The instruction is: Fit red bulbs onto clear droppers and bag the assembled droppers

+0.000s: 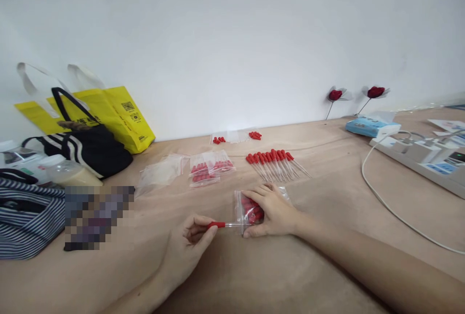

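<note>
My left hand (192, 239) pinches the red rubber bulb of a glass dropper (217, 225). Its clear tube points right, with the tip at the mouth of a clear zip bag (238, 206); whether the tip is inside is hard to tell. Several red-bulbed droppers lie in that bag. Laid over the bag, my right hand (272, 211) grips it against the table, fingers on the far side and thumb on the near side. Beyond it, a fanned row of droppers (271, 159) has bulbs facing away. Filled zip bags (210, 167) lie to the left, beside flat clear bags (162, 171).
Loose red bulbs (255, 135) and a clear bag (236, 135) lie near the wall. On the left are a yellow bag (123, 115), black bag (105, 149), bottle (72, 171) and striped bag (29, 222). A power strip (432, 166), cable (385, 207) and tissue pack (372, 126) occupy the right.
</note>
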`<move>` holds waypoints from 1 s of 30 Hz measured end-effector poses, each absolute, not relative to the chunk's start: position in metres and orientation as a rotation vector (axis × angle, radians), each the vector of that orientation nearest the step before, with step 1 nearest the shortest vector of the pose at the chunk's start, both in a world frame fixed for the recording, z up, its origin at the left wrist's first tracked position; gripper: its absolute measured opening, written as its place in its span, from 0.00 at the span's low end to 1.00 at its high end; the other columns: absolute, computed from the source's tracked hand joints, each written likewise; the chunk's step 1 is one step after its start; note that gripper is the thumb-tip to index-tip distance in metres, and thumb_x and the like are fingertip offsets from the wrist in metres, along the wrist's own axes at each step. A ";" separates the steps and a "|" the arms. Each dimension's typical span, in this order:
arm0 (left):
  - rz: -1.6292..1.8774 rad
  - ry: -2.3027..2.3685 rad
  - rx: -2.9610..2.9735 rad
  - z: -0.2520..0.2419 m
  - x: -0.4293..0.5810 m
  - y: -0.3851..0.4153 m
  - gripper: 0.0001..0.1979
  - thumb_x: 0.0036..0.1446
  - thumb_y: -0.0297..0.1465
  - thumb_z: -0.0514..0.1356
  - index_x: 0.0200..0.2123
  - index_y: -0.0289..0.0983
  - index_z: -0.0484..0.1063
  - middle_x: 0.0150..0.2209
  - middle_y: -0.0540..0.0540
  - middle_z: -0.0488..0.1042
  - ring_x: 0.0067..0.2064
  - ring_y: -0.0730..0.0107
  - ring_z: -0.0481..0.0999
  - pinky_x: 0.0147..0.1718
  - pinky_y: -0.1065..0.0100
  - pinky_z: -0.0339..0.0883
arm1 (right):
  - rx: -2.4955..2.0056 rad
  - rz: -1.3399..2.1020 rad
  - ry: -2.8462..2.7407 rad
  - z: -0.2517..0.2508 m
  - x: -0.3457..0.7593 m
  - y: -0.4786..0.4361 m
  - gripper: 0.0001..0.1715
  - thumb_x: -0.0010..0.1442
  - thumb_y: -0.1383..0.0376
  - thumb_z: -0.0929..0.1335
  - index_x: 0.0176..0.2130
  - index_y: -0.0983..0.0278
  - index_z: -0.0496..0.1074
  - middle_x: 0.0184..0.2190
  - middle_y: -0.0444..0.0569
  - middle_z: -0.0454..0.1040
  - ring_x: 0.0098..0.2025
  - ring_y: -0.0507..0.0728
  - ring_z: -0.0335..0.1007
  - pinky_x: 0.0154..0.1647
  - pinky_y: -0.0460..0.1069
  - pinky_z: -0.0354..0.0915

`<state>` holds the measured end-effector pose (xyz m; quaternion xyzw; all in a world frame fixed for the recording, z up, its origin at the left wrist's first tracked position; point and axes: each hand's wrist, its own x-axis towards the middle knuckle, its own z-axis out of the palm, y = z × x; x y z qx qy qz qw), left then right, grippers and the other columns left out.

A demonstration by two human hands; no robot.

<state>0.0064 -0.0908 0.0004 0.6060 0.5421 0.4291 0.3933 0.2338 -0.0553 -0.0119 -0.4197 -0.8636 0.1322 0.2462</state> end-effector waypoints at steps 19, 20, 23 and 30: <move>0.777 1.164 1.661 0.000 0.035 -0.077 0.07 0.47 0.32 0.58 0.30 0.35 0.69 0.28 0.48 0.73 0.31 0.71 0.73 0.32 0.69 0.68 | -1.148 0.334 -2.360 -0.013 0.229 -0.056 0.50 0.37 0.41 0.68 0.53 0.66 0.61 0.46 0.55 0.68 0.46 0.62 0.63 0.52 0.59 0.47; 0.779 1.162 1.625 0.000 0.037 -0.075 0.07 0.46 0.32 0.59 0.29 0.35 0.69 0.28 0.49 0.72 0.31 0.71 0.72 0.32 0.70 0.68 | -1.147 0.330 -2.361 -0.013 0.229 -0.056 0.51 0.37 0.41 0.68 0.53 0.66 0.60 0.46 0.56 0.68 0.46 0.62 0.63 0.52 0.59 0.47; 0.758 1.164 1.489 -0.001 0.039 -0.068 0.09 0.41 0.31 0.63 0.28 0.34 0.68 0.27 0.49 0.72 0.31 0.72 0.72 0.35 0.69 0.67 | -1.134 0.329 -2.367 -0.015 0.229 -0.054 0.51 0.38 0.40 0.68 0.54 0.66 0.60 0.47 0.56 0.68 0.47 0.62 0.62 0.51 0.59 0.48; 0.648 1.180 1.251 0.008 0.039 -0.056 0.17 0.37 0.35 0.65 0.32 0.33 0.69 0.27 0.50 0.72 0.29 0.75 0.71 0.33 0.69 0.65 | -1.133 0.333 -2.362 -0.013 0.230 -0.055 0.50 0.38 0.41 0.69 0.54 0.65 0.60 0.48 0.55 0.67 0.48 0.62 0.62 0.51 0.58 0.49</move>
